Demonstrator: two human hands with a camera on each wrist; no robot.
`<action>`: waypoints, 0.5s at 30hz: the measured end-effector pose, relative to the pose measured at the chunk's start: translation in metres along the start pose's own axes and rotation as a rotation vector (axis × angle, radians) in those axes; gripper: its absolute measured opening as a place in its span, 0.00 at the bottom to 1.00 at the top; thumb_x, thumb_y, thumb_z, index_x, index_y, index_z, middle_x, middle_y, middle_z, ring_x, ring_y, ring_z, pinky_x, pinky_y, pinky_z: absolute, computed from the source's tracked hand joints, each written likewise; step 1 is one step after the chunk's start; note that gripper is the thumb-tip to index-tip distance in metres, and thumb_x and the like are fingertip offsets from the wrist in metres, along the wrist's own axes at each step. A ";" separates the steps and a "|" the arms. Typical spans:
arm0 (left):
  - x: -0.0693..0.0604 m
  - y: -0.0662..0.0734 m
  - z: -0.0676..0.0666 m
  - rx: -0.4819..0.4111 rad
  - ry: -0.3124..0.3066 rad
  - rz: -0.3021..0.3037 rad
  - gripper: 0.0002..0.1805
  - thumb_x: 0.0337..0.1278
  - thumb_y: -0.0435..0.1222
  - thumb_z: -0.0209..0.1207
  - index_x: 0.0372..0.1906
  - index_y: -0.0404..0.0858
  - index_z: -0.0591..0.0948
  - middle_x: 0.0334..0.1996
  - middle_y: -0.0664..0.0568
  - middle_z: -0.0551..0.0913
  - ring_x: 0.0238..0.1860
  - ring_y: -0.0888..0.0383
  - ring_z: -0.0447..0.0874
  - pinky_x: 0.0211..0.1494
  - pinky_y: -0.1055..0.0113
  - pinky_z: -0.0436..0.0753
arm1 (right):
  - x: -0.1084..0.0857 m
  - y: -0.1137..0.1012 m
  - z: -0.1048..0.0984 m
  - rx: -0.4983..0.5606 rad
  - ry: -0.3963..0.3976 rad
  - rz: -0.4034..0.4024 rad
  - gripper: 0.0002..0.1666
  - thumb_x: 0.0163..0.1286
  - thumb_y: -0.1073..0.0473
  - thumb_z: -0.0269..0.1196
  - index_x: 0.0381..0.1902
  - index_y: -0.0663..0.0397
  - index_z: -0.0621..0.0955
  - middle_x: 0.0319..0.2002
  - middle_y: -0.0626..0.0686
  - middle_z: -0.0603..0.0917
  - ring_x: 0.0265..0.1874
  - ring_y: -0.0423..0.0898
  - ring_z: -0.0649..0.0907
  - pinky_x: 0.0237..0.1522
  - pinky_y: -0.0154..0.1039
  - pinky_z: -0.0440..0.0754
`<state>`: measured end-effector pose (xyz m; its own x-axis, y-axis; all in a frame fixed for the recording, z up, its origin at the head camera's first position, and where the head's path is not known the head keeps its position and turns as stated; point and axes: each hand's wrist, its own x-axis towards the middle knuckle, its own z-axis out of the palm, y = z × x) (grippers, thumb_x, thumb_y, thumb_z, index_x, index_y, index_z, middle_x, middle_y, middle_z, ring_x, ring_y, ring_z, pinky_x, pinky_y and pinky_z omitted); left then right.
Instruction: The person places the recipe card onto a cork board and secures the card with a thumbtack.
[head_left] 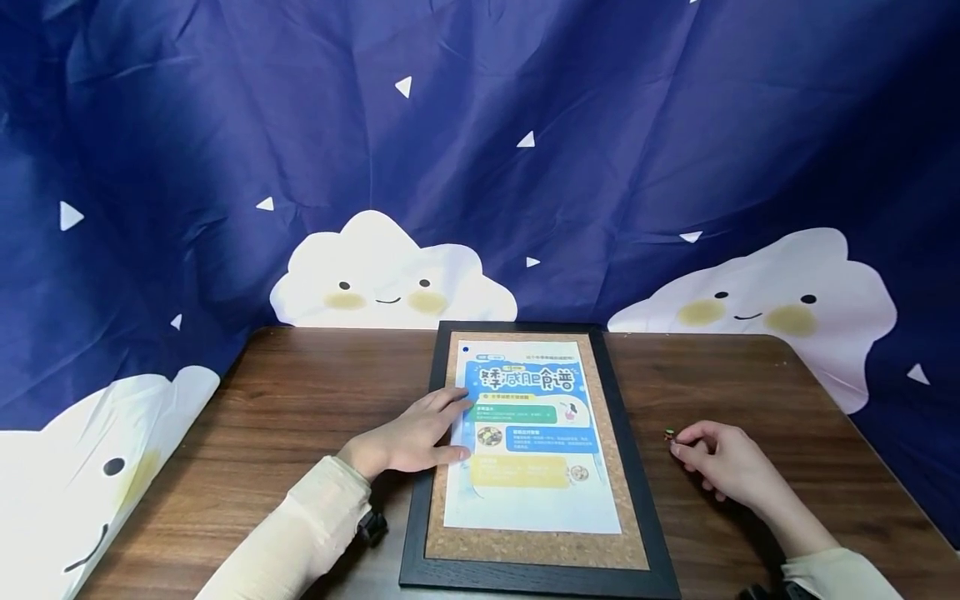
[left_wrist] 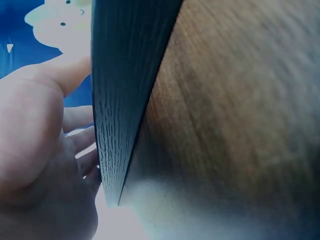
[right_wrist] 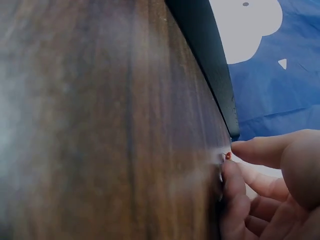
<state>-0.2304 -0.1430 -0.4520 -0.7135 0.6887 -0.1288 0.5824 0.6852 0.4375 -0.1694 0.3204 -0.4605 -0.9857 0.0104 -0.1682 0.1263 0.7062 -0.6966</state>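
A sheet of printed paper (head_left: 532,508) lies on a cork board (head_left: 540,546) with a black frame (head_left: 630,417). A blue pushpin (head_left: 466,349) sits at the sheet's upper left corner. My left hand (head_left: 412,433) lies over the frame's left side, its extended fingers resting on the paper's left edge. To the right of the board, my right hand (head_left: 731,467) is low over the table, thumb and forefinger pinching a tiny red pushpin (right_wrist: 228,155). A speck of green (head_left: 669,432) shows at those fingertips in the head view; its exact shape is too small to tell.
The board lies on a brown wooden table (head_left: 322,383), reaching its far edge. Behind the table hangs a dark blue curtain (head_left: 465,167) printed with white clouds and triangles. A dark wrist strap (head_left: 372,527) shows below my left sleeve.
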 end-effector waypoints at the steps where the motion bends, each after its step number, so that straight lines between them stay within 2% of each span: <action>1: 0.000 0.000 0.000 0.000 0.000 0.000 0.42 0.81 0.50 0.59 0.84 0.31 0.61 0.87 0.38 0.54 0.88 0.39 0.51 0.87 0.40 0.57 | 0.001 -0.001 0.001 -0.009 0.005 0.000 0.13 0.78 0.58 0.67 0.49 0.65 0.83 0.25 0.48 0.81 0.15 0.46 0.79 0.16 0.43 0.81; 9: 0.001 0.001 -0.001 0.011 -0.004 0.002 0.41 0.81 0.49 0.59 0.84 0.30 0.61 0.87 0.38 0.54 0.88 0.39 0.51 0.88 0.41 0.57 | 0.006 -0.001 0.001 -0.034 0.009 0.011 0.10 0.81 0.59 0.62 0.45 0.63 0.84 0.25 0.50 0.80 0.15 0.47 0.80 0.15 0.44 0.81; 15: 0.001 0.000 -0.001 0.014 -0.008 0.002 0.42 0.81 0.50 0.59 0.84 0.30 0.61 0.87 0.37 0.54 0.88 0.38 0.50 0.88 0.41 0.56 | 0.002 -0.002 0.001 -0.031 0.034 0.004 0.10 0.82 0.59 0.62 0.45 0.63 0.84 0.27 0.49 0.82 0.17 0.45 0.80 0.16 0.43 0.81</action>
<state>-0.2316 -0.1427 -0.4516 -0.7090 0.6922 -0.1351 0.5895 0.6868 0.4253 -0.1713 0.3183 -0.4596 -0.9886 0.0370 -0.1462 0.1269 0.7277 -0.6740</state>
